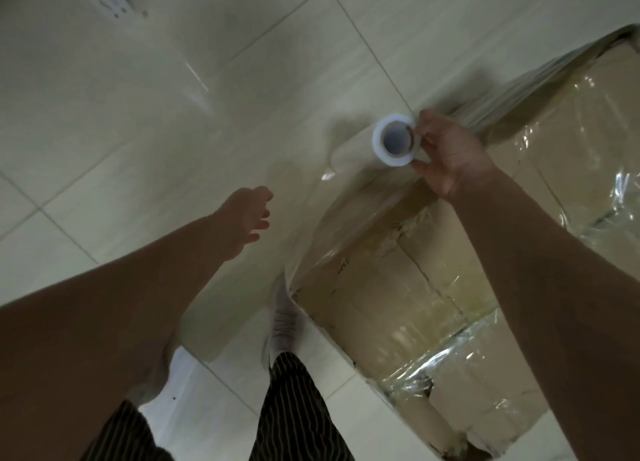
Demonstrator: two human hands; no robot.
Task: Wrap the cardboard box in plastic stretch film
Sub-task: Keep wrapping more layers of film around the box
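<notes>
Cardboard box (433,280) at right already carries several film layers; coverage appears incomplete. Right hand (450,156) pinches the film roll (396,140) just beside the box's left corner. Left hand (247,218) loosely spread, empty.

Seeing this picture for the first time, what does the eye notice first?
First the white roll of stretch film, at centre, seen end-on and gripped by the right hand. Then the large cardboard box at right, partly under shiny film. The left hand hangs free over the tiled floor.
</notes>
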